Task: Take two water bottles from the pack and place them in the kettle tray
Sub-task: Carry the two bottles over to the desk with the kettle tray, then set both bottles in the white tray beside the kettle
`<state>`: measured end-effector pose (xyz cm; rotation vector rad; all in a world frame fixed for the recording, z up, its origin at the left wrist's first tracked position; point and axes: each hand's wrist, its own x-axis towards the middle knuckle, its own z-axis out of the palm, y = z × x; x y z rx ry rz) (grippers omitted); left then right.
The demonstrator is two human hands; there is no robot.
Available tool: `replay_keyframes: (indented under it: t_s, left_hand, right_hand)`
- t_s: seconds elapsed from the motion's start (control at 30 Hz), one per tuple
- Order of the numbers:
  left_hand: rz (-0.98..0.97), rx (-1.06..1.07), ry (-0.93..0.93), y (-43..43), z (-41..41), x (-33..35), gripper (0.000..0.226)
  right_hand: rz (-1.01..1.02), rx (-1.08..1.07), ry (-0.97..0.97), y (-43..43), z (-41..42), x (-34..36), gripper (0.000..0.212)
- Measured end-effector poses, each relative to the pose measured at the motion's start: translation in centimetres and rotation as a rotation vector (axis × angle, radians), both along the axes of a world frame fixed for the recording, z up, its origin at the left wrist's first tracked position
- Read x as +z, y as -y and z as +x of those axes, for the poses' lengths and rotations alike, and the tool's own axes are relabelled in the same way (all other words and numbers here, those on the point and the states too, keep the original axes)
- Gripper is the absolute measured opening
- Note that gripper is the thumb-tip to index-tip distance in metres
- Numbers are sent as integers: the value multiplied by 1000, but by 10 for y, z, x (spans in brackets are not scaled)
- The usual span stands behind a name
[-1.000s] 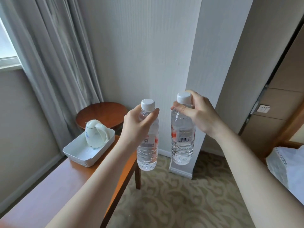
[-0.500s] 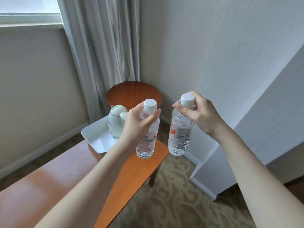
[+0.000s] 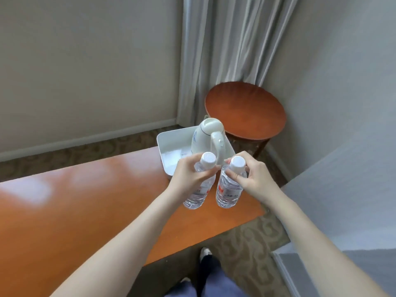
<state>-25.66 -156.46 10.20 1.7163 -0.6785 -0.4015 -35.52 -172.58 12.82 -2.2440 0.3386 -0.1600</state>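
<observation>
Clear plastic bottles (image 3: 198, 192), glossy wooden desk (image 3: 85, 211), smooth white plastic tray (image 3: 169, 140), cloth curtain (image 3: 231, 50).

You see red-and-white labels on the two bottles (image 3: 198, 190) (image 3: 228, 189), print too blurred to read, small dark marks on the tray (image 3: 171, 151) floor, illegible

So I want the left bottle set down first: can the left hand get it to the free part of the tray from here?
Probably yes. The left hand holds its bottle just short of the tray, whose left half lies bare. The kettle fills the right half, so staying left should keep clear.
</observation>
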Motion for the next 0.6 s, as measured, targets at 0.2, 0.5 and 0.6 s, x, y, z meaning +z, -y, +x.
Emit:
replay_keyframes:
  t_s: [0.2, 0.5, 0.6]
  left_hand:
    - [168, 121, -40, -3, 7, -38, 16]
    - [362, 246, -67, -11, 4, -76, 35]
    - [384, 263, -67, -14, 0, -84, 37]
  right_hand:
    - [-11, 193, -90, 12, 28, -53, 29]
    - [-67, 288, -153, 25, 45, -103, 33]
    - [-70, 295, -163, 23, 43, -114, 33]
